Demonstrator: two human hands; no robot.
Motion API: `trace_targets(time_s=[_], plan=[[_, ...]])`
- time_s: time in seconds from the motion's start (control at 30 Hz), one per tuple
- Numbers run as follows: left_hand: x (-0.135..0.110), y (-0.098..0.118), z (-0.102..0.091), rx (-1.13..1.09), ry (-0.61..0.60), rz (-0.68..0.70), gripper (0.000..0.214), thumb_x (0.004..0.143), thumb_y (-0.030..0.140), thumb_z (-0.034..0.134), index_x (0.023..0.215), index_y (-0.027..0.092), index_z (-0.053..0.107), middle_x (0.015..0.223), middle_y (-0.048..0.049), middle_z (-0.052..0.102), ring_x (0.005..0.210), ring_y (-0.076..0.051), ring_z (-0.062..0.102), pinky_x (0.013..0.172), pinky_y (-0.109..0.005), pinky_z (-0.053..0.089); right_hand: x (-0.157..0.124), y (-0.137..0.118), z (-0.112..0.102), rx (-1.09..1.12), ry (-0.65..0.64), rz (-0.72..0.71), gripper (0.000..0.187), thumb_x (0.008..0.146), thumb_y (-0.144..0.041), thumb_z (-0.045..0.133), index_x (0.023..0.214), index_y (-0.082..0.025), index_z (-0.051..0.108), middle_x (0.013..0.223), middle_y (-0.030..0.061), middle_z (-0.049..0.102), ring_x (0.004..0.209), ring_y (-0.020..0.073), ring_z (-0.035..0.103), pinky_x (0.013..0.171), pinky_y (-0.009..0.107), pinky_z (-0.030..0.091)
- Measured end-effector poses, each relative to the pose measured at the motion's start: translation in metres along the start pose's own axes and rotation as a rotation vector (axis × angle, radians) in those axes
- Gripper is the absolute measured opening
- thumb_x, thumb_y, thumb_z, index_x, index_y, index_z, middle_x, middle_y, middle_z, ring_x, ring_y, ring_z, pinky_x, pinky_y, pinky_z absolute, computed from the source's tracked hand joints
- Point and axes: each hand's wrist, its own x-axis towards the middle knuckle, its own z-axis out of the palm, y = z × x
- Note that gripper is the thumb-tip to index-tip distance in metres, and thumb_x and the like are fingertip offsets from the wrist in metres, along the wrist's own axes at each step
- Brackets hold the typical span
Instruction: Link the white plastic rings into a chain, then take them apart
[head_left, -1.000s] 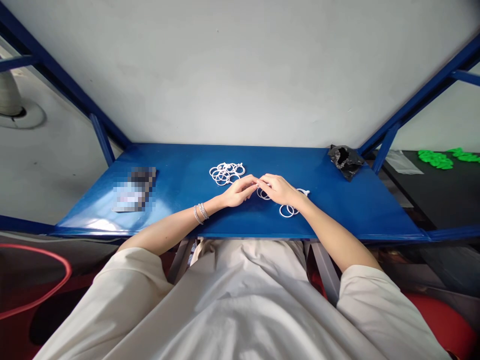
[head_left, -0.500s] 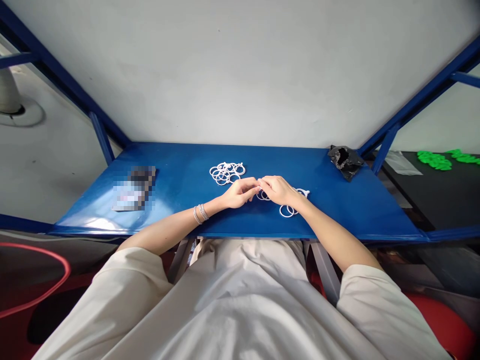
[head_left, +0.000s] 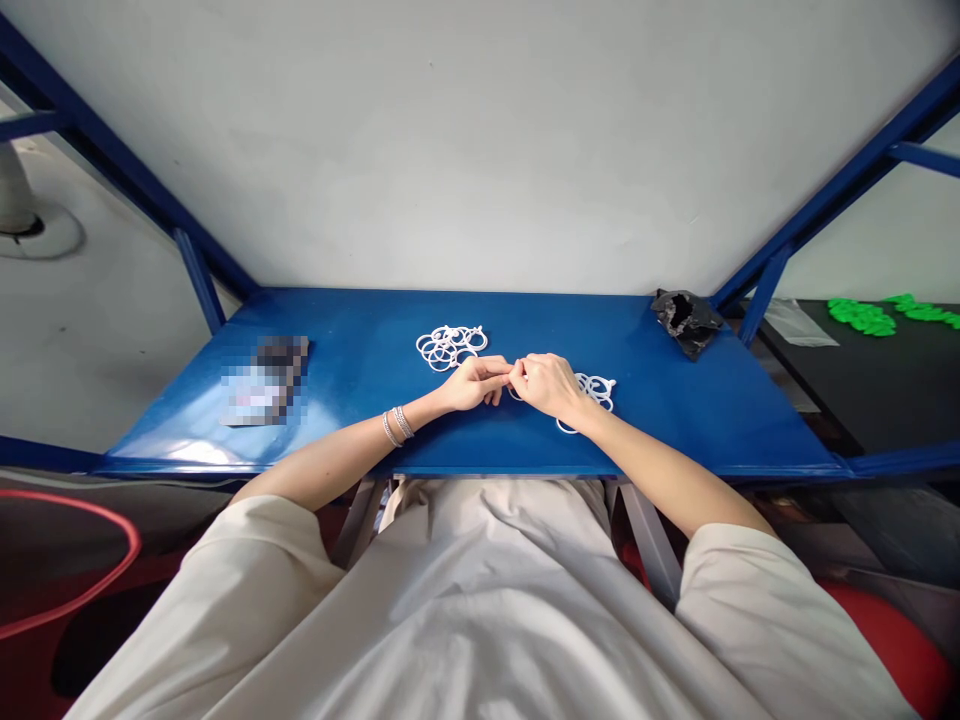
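Note:
My left hand and my right hand meet fingertip to fingertip at the middle of the blue table. Both are curled in a pinch on a small white ring between them, mostly hidden by the fingers. A pile of white rings lies just beyond my left hand. More white rings lie under and to the right of my right hand. Silver bracelets circle my left wrist.
A crumpled black bag sits at the table's back right corner. A blurred flat object lies at the left. Blue frame struts rise on both sides. Green parts lie on a dark bench to the right. A grey wall stands behind.
Both hands have closed tighter together around the ring, the fingertips now touching. The rings by my right hand have shifted slightly. The view has drifted a little.

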Motion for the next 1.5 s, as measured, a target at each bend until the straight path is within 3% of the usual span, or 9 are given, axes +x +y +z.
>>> trace_targets(time_s=[0.37,0.5,0.57,0.73,0.87,0.97,1.1,1.27,1.5], plan=[[0.001,-0.005,-0.001,0.066,0.031,0.013,0.053,0.097,0.064,0.066,0.095,0.011,0.073,0.084,-0.0049,0.066,0.053,-0.01,0.063,0.047,-0.022,0.048,0.003,0.008,0.003,0.262,-0.027,-0.016,0.042,0.11,-0.034,0.045,0.086,-0.016,0.075,0.088,0.013,0.075,0.078,0.0221,0.069,0.073,0.032,0.048],[0.002,-0.006,-0.005,0.457,0.182,0.16,0.036,0.104,0.046,0.06,0.104,0.013,0.075,0.081,-0.0054,0.068,0.059,-0.011,0.058,0.06,-0.026,0.05,0.01,0.024,-0.008,0.48,0.036,-0.037,0.041,0.109,-0.045,0.049,0.124,-0.017,0.074,0.116,0.0139,0.077,0.1,0.0249,0.073,0.089,0.035,0.054],[0.003,-0.005,-0.011,0.669,0.269,0.194,0.029,0.103,0.036,0.058,0.11,0.015,0.076,0.086,-0.0073,0.071,0.062,-0.012,0.057,0.067,-0.028,0.051,0.012,0.032,-0.014,0.497,0.086,0.012,0.042,0.11,-0.048,0.049,0.127,-0.018,0.073,0.118,0.0141,0.077,0.105,0.0267,0.073,0.094,0.039,0.055],[0.008,0.001,-0.028,1.038,0.408,-0.081,0.029,0.098,0.02,0.055,0.116,0.015,0.076,0.102,-0.0129,0.076,0.079,-0.022,0.069,0.076,-0.034,0.053,0.014,0.045,-0.019,0.42,0.124,0.134,0.033,0.106,-0.043,0.058,0.116,-0.018,0.076,0.118,0.0155,0.077,0.109,0.03,0.072,0.1,0.046,0.054],[0.009,0.01,-0.031,1.284,0.411,-0.355,0.031,0.096,0.014,0.05,0.113,0.01,0.076,0.11,-0.0213,0.074,0.1,-0.034,0.072,0.081,-0.04,0.053,0.012,0.043,-0.018,0.328,-0.053,0.14,0.025,0.103,-0.036,0.062,0.114,-0.019,0.078,0.125,0.0154,0.076,0.121,0.0342,0.07,0.109,0.056,0.049],[0.008,0.013,-0.026,1.354,0.417,-0.384,0.031,0.097,0.018,0.051,0.115,0.007,0.074,0.112,-0.0244,0.072,0.106,-0.037,0.071,0.085,-0.042,0.053,0.012,0.038,-0.019,0.323,-0.171,0.088,0.023,0.101,-0.035,0.066,0.114,-0.019,0.079,0.122,0.0142,0.078,0.115,0.0322,0.072,0.107,0.054,0.05],[0.005,0.011,-0.018,1.327,0.444,-0.273,0.035,0.098,0.022,0.053,0.125,0.007,0.069,0.118,-0.0234,0.07,0.107,-0.035,0.069,0.086,-0.041,0.053,0.011,0.036,-0.021,0.329,-0.248,0.025,0.032,0.095,-0.043,0.076,0.117,-0.02,0.079,0.12,0.0135,0.078,0.109,0.0306,0.073,0.1,0.047,0.052],[0.001,0.004,-0.006,0.974,0.174,0.029,0.03,0.1,0.038,0.061,0.117,0.015,0.073,0.101,-0.0114,0.071,0.081,-0.022,0.067,0.073,-0.032,0.051,0.011,0.035,-0.017,0.31,-0.306,-0.035,0.015,0.093,-0.033,0.077,0.098,-0.019,0.081,0.104,0.0105,0.077,0.091,0.0241,0.07,0.086,0.038,0.05],[0.003,-0.006,-0.004,0.633,0.13,0.157,0.043,0.103,0.056,0.059,0.094,0.016,0.07,0.079,-0.0047,0.067,0.064,-0.014,0.057,0.063,-0.027,0.044,0.007,0.028,-0.013,0.521,-0.094,-0.083,0.011,0.093,-0.027,0.072,0.088,-0.018,0.075,0.099,0.0088,0.073,0.085,0.0203,0.068,0.08,0.033,0.051]])
